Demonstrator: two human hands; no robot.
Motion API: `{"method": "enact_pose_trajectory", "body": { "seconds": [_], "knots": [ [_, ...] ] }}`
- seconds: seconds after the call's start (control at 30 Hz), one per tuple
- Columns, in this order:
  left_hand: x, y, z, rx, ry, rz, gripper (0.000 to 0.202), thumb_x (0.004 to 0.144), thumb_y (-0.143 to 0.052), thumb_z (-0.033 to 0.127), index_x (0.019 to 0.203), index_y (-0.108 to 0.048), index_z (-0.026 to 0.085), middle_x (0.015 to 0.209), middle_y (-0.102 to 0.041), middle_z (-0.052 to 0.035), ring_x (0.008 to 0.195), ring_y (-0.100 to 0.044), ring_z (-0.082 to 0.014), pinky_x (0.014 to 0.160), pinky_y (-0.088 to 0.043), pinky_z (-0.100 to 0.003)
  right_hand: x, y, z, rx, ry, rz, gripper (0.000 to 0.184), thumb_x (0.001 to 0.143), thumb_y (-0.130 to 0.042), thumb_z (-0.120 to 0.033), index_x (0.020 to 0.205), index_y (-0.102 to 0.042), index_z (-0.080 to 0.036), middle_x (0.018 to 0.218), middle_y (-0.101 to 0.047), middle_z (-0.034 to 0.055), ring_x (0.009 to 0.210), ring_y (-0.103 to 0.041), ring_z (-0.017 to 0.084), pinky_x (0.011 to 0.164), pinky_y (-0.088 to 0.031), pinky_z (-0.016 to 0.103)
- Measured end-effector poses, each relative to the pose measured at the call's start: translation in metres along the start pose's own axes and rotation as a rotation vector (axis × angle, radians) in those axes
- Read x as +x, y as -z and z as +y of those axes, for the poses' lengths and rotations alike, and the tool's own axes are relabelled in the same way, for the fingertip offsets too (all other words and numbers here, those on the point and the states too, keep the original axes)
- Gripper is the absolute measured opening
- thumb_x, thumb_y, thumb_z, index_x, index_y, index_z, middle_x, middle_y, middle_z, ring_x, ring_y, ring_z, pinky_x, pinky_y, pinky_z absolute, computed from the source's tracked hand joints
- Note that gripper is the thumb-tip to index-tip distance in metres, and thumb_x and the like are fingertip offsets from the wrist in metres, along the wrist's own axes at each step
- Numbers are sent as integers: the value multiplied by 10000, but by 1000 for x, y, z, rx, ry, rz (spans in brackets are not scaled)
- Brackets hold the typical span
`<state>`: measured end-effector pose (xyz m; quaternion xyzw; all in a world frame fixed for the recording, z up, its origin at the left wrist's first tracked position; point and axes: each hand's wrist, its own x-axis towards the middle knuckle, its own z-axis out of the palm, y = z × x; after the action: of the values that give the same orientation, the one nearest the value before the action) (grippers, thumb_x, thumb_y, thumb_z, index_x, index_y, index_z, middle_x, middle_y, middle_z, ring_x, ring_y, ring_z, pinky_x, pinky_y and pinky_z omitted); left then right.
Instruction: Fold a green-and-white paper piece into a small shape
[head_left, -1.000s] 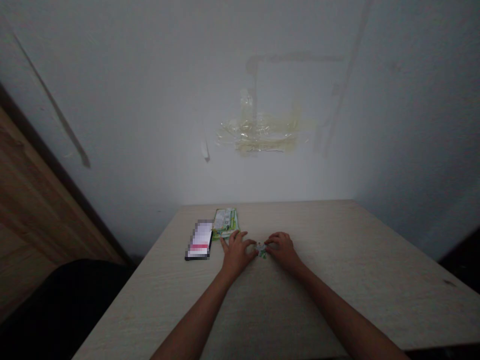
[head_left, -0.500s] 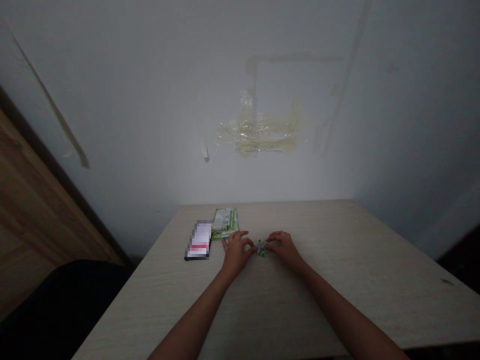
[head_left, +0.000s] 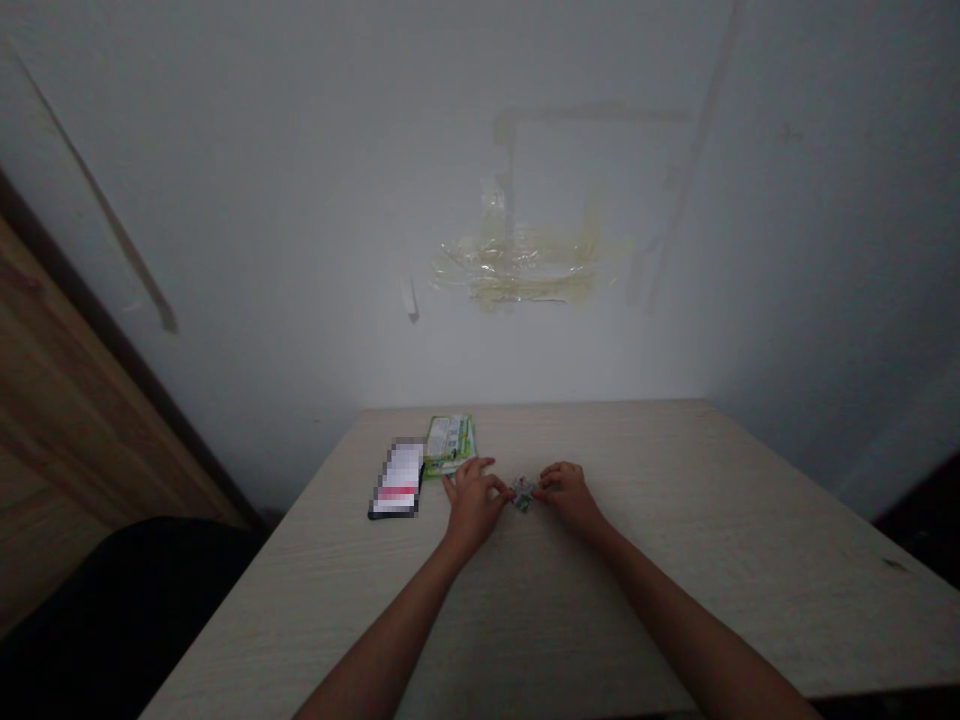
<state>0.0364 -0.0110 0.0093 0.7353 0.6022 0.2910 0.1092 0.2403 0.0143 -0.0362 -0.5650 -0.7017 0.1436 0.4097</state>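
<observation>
Both of my hands rest on a pale wooden table [head_left: 675, 560] near its far middle. Between them lies a small green-and-white object [head_left: 523, 493], too small and dim to name. My left hand [head_left: 472, 497] touches its left side with the fingertips, the other fingers spread flat on the table. My right hand [head_left: 568, 491] pinches its right side with curled fingers.
A phone with a lit screen [head_left: 398, 479] lies left of my left hand. A green printed packet [head_left: 450, 444] lies just beyond it, toward the wall. A white wall with old tape marks [head_left: 525, 265] rises behind the table. A wooden panel [head_left: 52, 420] stands at the left.
Both hands and the small object have crept slightly away from me toward the wall. The grip looks the same.
</observation>
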Motion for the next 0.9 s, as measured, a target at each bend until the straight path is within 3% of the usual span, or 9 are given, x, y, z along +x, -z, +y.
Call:
{"method": "enact_pose_trajectory", "body": {
  "seconds": [0.23,0.43,0.6,0.77,0.9],
  "knots": [
    [0,3,-3,-3,-12,56,63,796,-681,339,784,-720,290,1334,-556,-8,1325,-359,-292,1096,-131,-663,4,6,-12,91,28,-6,178,788,-657,-381,771,-750,-231,869,-707,57,906,-619,225,929,-400,397],
    [-2,2,-8,21,-35,90,123,801,-677,345,917,-711,323,1331,-548,-19,1329,-360,-290,1103,-116,-664,2,21,-19,36,161,155,132,803,-661,-332,825,-720,-216,947,-661,76,1011,-554,239,956,-399,412],
    [-1,1,-9,63,-27,68,193,823,-649,358,1008,-705,357,1331,-541,-32,1326,-362,-291,1102,-128,-661,-1,23,-19,-60,261,15,57,806,-642,-230,819,-694,-212,1046,-678,79,1102,-547,240,1018,-365,432],
    [-4,2,-6,145,-55,3,243,846,-611,416,1075,-694,409,1378,-501,-34,1342,-336,-308,1098,-91,-679,-2,20,-23,-128,273,-156,151,826,-611,-228,939,-709,-212,1029,-700,64,1063,-582,221,1019,-366,410],
    [-6,1,-5,207,-89,-38,237,839,-616,429,1060,-702,424,1421,-470,-30,1376,-284,-328,1090,-24,-705,-2,21,-25,-147,282,-174,232,867,-534,-199,1010,-717,-205,1019,-682,81,1037,-566,209,958,-415,367]
  ]
}}
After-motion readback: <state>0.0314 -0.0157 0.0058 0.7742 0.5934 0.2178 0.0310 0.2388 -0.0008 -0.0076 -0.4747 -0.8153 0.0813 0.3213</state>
